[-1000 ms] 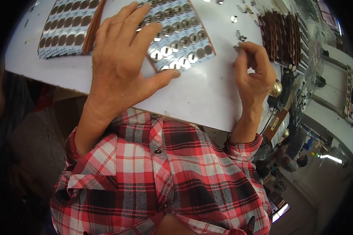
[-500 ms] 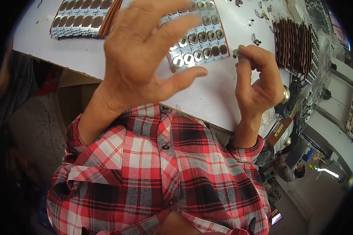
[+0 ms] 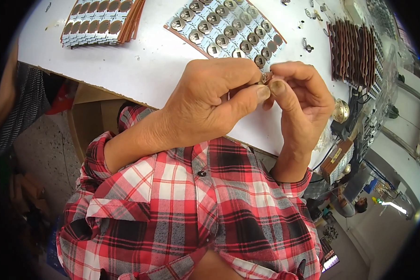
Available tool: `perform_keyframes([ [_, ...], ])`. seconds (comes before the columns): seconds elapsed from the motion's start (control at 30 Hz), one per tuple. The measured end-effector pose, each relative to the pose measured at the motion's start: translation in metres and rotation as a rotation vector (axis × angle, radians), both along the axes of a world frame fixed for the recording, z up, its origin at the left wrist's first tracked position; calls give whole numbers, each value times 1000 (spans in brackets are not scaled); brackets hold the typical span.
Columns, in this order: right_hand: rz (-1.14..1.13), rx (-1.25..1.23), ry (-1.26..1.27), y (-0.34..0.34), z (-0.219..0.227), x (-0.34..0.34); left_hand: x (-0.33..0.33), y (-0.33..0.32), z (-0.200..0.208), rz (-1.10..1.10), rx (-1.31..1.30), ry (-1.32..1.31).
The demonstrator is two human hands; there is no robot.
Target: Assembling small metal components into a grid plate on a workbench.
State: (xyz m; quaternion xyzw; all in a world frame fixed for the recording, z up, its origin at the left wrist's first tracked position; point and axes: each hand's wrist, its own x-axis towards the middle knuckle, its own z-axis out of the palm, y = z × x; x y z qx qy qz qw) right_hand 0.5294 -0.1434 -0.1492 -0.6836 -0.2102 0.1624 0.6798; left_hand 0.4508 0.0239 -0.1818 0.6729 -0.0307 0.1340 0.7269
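My left hand [image 3: 210,98] and my right hand [image 3: 301,100] meet just above the table, thumbs and fingertips close together. Between their fingertips is a small shiny metal piece [image 3: 265,78], mostly covered, so its exact kind cannot be told. Both hands are closed in a pinch on it. Right beyond them lies a light-blue panel [image 3: 185,35] with brown edges, set at a slant. Rows of round silvery metal discs [image 3: 230,31] sit on it, many with a dark square mark. A few round places at its right end look dark brown.
A stack of similar panels [image 3: 98,23] with brown ovals stands at the far left. At the right are upright brown-edged panels [image 3: 354,53], loose metal bits [image 3: 308,45] and a perforated gold-coloured metal object [image 3: 340,111]. Below the table's left edge is a cardboard box [image 3: 95,112].
My left hand, open and spread over the panel before, has come down and right to my right hand and closed on the metal piece. The panel now lies turned and farther away.
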Motion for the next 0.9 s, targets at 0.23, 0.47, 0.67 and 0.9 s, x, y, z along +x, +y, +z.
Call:
perform_keyframes([
  [0.23, 133, 33, 125, -4, 5, 6, 4, 0, -6, 19, 325, -236],
  [0.47, 36, -240, -89, -13, 7, 60, -28, 68, 71, -562, 209, -38],
  [0.67, 152, -378, -178, -13, -19, 75, -87, 101, 129, -943, -132, -461],
  [0.9, 167, -387, -307, -22, -27, 77, -80, 106, 136, -956, -289, -652],
])
